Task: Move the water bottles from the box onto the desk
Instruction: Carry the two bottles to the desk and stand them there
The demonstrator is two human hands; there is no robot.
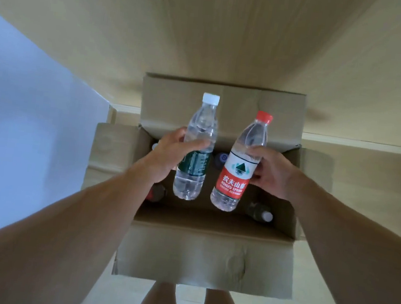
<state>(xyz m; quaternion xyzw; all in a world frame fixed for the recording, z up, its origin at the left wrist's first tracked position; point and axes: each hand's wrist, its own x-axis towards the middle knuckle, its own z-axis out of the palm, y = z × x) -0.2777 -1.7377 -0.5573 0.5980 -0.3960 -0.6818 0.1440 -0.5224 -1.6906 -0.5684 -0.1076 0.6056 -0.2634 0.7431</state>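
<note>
Left hand [168, 156] grips a clear green-labelled white-capped bottle [196, 148]; right hand [271, 172] grips a clear red-labelled red-capped bottle [239, 163], above the open brown cardboard box [207, 256]. Best lifted clear of the flaps.

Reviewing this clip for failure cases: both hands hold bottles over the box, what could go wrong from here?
1. The left hand grips the white-capped bottle from one side at its middle; it might slip back into the box.
2. The right hand holds the tilted red-capped bottle; the two bottles hang close and could knock together.
</note>
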